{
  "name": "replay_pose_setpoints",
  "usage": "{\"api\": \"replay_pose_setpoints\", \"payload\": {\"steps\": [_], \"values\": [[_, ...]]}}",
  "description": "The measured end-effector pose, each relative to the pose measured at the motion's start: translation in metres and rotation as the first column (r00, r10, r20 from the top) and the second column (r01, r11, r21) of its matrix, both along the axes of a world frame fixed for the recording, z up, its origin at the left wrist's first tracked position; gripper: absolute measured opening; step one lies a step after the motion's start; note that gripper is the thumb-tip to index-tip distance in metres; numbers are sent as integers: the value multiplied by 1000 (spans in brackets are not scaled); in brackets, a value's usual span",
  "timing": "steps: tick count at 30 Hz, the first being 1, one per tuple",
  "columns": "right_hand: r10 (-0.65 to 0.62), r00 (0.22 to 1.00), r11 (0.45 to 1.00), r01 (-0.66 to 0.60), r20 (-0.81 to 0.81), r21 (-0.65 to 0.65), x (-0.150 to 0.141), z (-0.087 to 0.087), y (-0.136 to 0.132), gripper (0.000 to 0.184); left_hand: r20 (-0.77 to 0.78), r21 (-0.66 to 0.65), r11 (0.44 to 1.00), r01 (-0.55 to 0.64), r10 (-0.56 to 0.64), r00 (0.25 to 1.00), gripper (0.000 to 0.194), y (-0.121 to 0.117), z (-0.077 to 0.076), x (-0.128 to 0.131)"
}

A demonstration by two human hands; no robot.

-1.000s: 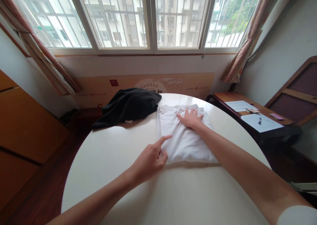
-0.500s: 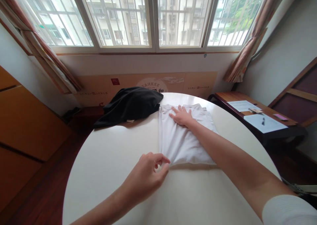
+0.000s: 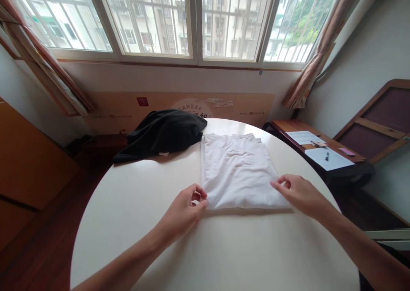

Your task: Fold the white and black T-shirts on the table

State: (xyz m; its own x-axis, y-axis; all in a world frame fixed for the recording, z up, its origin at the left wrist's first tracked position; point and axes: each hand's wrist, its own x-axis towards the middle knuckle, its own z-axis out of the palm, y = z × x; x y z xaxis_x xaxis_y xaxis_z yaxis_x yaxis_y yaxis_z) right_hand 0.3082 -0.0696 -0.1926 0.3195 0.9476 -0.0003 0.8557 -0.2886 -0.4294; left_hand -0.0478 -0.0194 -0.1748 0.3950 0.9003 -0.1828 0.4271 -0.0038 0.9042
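A white garment (image 3: pixel 238 167), folded into a rough square with a few wrinkles, lies flat on the round white table (image 3: pixel 134 214). My left hand (image 3: pixel 188 205) pinches its near left corner between thumb and curled fingers. At the garment's right edge, a little above the near right corner, my right hand (image 3: pixel 297 192) has thumb and fingers closed together on the cloth. The hand itself partly hides that corner. Behind and to the left, a crumpled black garment (image 3: pixel 163 133) hangs partly over the table's far edge.
To the right stands a low wooden table (image 3: pixel 282 128) with paper sheets (image 3: pixel 329 158), a pen (image 3: pixel 327 156) and a pink item (image 3: pixel 347 152). A printed cardboard panel (image 3: pixel 160 101) leans under the barred window (image 3: pixel 153 22). An orange-brown cabinet (image 3: pixel 32 163) is at left.
My right hand has left the garment's far part, where it lay spread flat, and come back to the right edge. My left hand remains at the near left corner. The view shifted slightly.
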Motion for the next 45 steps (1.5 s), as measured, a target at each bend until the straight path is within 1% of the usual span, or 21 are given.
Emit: {"api": "replay_pose_setpoints", "payload": {"steps": [2, 4, 7, 11, 14, 17, 19, 22, 25, 27, 29, 31, 32, 33, 35, 37, 39, 41, 42, 43, 45], "values": [[-70, 993, 997, 72, -93, 21, 2, -14, -32, 49, 38, -67, 998, -11, 13, 999, 24, -1, 0, 2], [-99, 982, 992, 111, -161, 65, 0, -24, -50, 46, 92, -137, 990, -40, 53, 994, 26, -2, -1, 4], [-32, 963, 993, 61, -268, 101, -1, -27, -59, 42, 172, -202, 977, -72, 108, 979, 31, -4, -1, 6], [52, 909, 988, 14, -414, 154, 7, -21, -65, 45, 204, -185, 980, -78, 116, 972, 33, -11, 2, 3], [103, 943, 974, -31, -315, 224, 14, -25, -76, 44, 118, -43, 996, -73, 78, 990, 25, -22, 9, -1], [136, 970, 965, -84, -201, 247, 24, -33, -88, 40, -92, 133, 989, -59, 71, 993, 18, -37, 12, -5], [171, 975, 966, -137, -144, 218, 32, -35, -92, 36, -224, 165, 986, -27, 64, 972, 17, -45, 9, -7], [190, 982, 967, -190, 19, 167, 35, -27, -89, 31, -344, 196, 979, 48, 23, 939, 15, -54, 5, -12], [130, 973, 952, -176, 188, 252, 15, -7, -69, 34, -450, 378, 913, 156, 34, 892, 16, -53, 12, -10], [172, 954, 927, -241, 246, 287, -13, 4, -48, 47, -474, 530, 821, 211, 80, 877, 22, -43, 22, 3], [272, 922, 915, -336, 275, 224, -43, 8, -22, 60, -455, 639, 714, 286, 51, 889, 34, -24, 30, 27], [347, 896, 919, -384, 277, 92, -67, 4, 1, 66, -467, 655, 622, 430, -114, 877, 49, 5, 29, 59], [369, 888, 920, -391, 274, 26, -75, -1, 9, 68, -499, 613, 597, 518, -216, 839, 55, 23, 24, 73], [378, 885, 922, -385, 272, -29, -80, -5, 16, 70, -538, 551, 595, 586, -284, 794, 59, 43, 17, 86], [356, 891, 934, -345, 280, -89, -81, -15, 21, 74, -614, 426, 659, 619, -292, 733, 67, 84, 1, 99], [314, 900, 949, -296, 301, -106, -75, -21, 19, 78, -654, 382, 753, 536, -189, 732, 69, 122, -13, 97], [293, 902, 956, -267, 317, -122, -69, -22, 16, 81, -646, 435, 830, 349, 18, 763, 66, 148, -18, 87], [279, 906, 959, -242, 319, -149, -70, -19, 17, 81, -600, 525, 833, 177, 215, 771, 63, 160, -16, 80], [270, 909, 960, -230, 317, -157, -73, -16, 19, 81, -578, 564, 812, 148, 260, 773, 62, 161, -14, 80], [268, 910, 961, -232, 315, -149, -79, -13, 21, 80, -569, 589, 787, 184, 242, 786, 62, 160, -12, 84], [321, 899, 947, -305, 297, -100, -95, -7, 21, 82, -611, 548, 730, 407, 17, 791, 65, 155, -11, 100]]}}
